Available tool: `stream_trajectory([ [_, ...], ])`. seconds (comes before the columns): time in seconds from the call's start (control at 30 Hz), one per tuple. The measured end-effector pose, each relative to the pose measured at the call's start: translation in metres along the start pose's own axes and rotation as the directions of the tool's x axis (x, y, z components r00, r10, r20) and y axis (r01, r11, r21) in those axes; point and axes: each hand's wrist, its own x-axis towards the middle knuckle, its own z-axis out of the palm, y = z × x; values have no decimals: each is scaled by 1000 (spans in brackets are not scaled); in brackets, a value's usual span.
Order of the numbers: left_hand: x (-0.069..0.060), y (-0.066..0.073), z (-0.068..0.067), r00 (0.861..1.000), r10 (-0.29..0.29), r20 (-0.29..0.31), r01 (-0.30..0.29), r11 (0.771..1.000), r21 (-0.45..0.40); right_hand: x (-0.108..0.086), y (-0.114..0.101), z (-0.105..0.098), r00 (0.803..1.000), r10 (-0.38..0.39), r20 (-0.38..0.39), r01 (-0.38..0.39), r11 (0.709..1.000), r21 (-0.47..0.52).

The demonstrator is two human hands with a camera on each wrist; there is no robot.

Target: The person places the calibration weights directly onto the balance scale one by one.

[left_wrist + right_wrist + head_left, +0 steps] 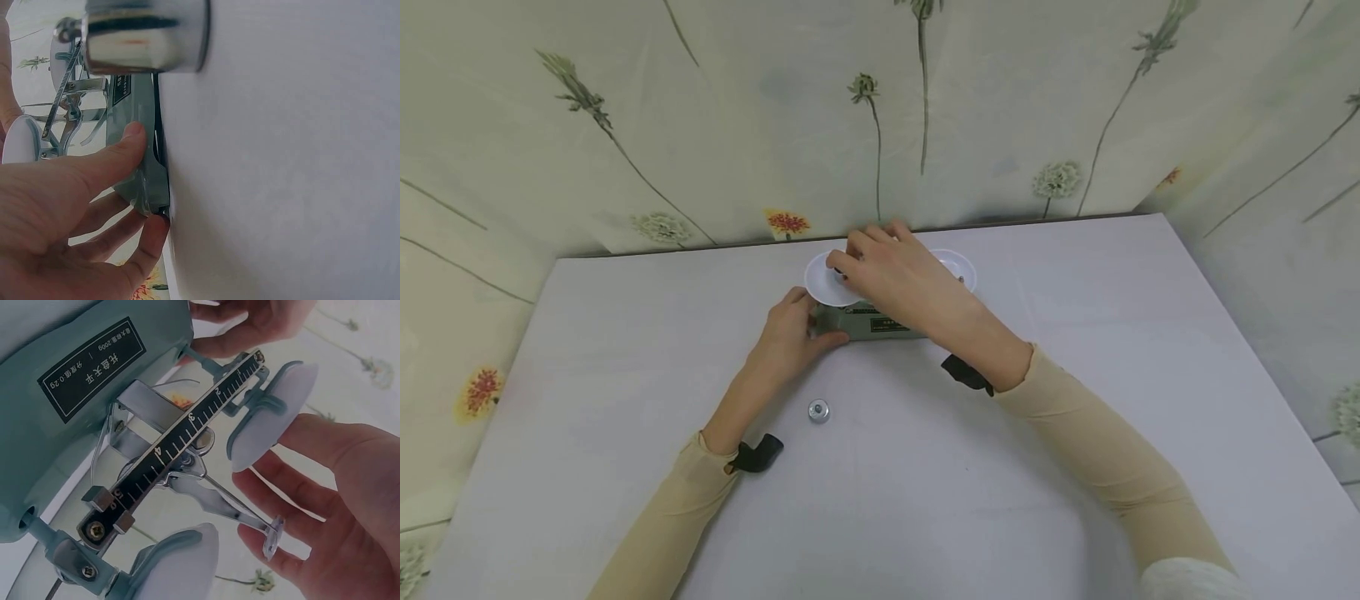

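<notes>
A grey-green pan balance point(865, 323) stands near the table's back edge, with a white left pan point(827, 287) and right pan point(964, 265). My left hand point(786, 333) grips the left end of its base, thumb in front and fingers round the end, as the left wrist view shows. Over the left pan reaches my right hand point(902, 279), with fingertips at the pan. Something small and dark shows by those fingertips; whether they pinch it is hidden. The right wrist view shows the black graduated beam point(169, 450) and its sliding rider point(112, 506) near the 5 mark.
A silver metal weight point(818, 411) with a knob stands on the white table, in front of the balance and near the left wrist. Close to the left wrist camera, the weight point(147, 37) looks large. Behind the table hangs a flower-patterned cloth point(820, 125).
</notes>
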Motion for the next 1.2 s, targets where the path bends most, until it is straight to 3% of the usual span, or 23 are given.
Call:
stream_trajectory([
  [0.23,0,-2,1,1000,12,-7,-12,1000,-1,0,-1,1,1000,8,-20,-8,1000,-17],
  [0.6,0,0,-1,1000,7,0,-7,1000,-12,-4,-2,2,991,23,-130,-18,999,42],
  [0.83,0,1,-1,1000,3,1,-3,1000,-20,-6,-4,0,989,36,-142,-28,998,56],
  [1.2,1,-4,2,1000,4,-8,-4,1000,-28,-14,-8,-3,978,6,-209,-5,1000,6],
])
